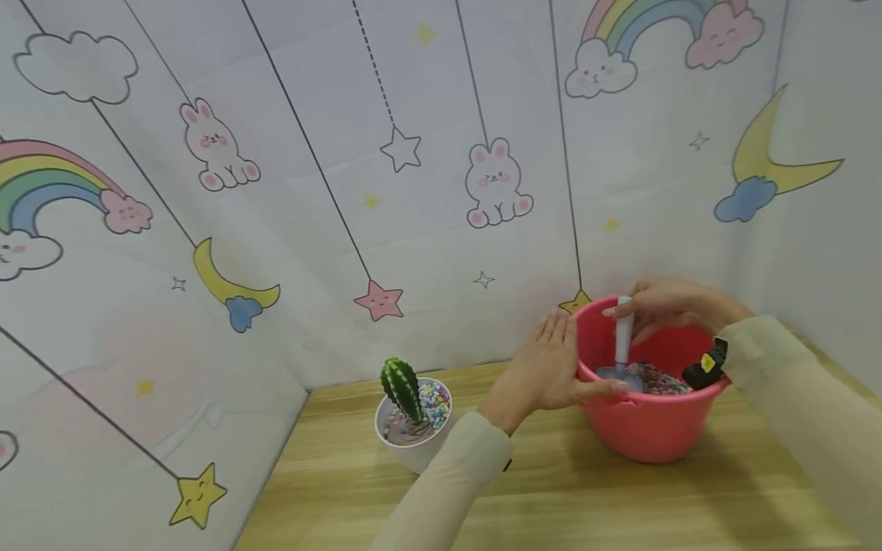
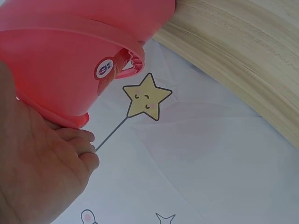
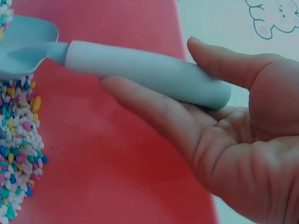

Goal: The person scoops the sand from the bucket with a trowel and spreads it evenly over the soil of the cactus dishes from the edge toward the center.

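Note:
A pink bucket (image 1: 648, 428) stands on the wooden table, holding small multicoloured pebbles (image 3: 21, 149). My left hand (image 1: 540, 371) rests against the bucket's left side, fingers extended by the rim and thumb along the near rim. In the left wrist view, the left fingertips (image 2: 88, 158) reach just past the rim. My right hand (image 1: 668, 302) holds a small scoop by its pale handle (image 3: 140, 70), thumb on one side and fingers on the other. The scoop's grey-blue blade (image 3: 28, 44) lies at the pebbles inside the bucket, with some pebbles at its edge.
Left of the bucket, a white pot (image 1: 416, 455) holds a green cactus (image 1: 402, 390), brown soil-like material and coloured pebbles on one side. Behind the table (image 1: 331, 459) hangs a pale printed cloth (image 1: 427, 252). A black wrist camera (image 1: 706, 367) overlaps the bucket's right rim.

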### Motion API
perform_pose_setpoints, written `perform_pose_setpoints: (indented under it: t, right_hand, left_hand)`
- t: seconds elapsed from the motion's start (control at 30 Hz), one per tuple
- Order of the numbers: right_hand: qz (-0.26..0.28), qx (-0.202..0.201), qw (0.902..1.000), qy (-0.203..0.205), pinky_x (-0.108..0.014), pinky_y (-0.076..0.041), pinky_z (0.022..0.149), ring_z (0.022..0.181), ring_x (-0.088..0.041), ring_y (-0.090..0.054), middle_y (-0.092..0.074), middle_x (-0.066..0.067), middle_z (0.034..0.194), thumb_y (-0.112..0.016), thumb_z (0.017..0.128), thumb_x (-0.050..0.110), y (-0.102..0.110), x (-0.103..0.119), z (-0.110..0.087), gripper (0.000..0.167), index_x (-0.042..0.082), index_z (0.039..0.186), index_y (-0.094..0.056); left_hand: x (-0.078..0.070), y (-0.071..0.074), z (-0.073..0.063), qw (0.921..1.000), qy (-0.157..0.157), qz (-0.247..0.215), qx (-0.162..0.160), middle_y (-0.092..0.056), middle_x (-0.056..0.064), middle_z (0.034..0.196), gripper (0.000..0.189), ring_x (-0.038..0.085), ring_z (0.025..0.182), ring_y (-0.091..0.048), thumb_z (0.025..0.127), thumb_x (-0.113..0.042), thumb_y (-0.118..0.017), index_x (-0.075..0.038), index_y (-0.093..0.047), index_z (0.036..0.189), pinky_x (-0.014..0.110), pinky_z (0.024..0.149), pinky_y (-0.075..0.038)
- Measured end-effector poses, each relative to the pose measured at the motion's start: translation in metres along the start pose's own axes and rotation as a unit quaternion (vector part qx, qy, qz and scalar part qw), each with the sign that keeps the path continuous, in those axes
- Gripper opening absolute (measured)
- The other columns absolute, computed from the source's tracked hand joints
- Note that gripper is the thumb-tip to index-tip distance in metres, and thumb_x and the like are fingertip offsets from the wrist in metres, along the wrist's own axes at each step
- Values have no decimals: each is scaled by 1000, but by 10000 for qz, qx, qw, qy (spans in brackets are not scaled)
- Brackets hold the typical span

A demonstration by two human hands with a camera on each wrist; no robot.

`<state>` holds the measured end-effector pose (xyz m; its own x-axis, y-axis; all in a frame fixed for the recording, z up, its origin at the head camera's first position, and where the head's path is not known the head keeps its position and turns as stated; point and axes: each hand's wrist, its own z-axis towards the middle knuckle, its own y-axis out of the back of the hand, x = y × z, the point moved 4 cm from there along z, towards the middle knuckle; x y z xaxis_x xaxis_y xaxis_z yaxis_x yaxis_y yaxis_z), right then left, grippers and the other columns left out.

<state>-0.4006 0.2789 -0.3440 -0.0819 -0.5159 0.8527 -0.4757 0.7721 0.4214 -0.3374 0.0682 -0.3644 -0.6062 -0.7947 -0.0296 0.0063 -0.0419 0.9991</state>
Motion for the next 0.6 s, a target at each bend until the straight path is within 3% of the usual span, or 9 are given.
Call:
perform_pose_setpoints:
  t: [0.27,0.6]
  right_hand:
    - [289,226,9991,-220,-42,-66,86,95,-34,-81,-82,-15,105,-62,106,22,-5,0,0,40,-11,128,-67]
    - [607,247,9975,-251,-38,-67,79,85,-28,-82,-80,-13,91,-56,109,19,1,2,-8,33,-10,118,-70]
  left_hand:
    - [2,1,-2,10000,63,56,8,-6,5,180,123,26,168,-6,87,-94,-37,-10,-4,170,34,136,-11]
    - [-1,2,-2,9996,126,236,117,-5,3,180,122,23,168,-5,86,-95,-33,-11,-3,170,32,136,-10]
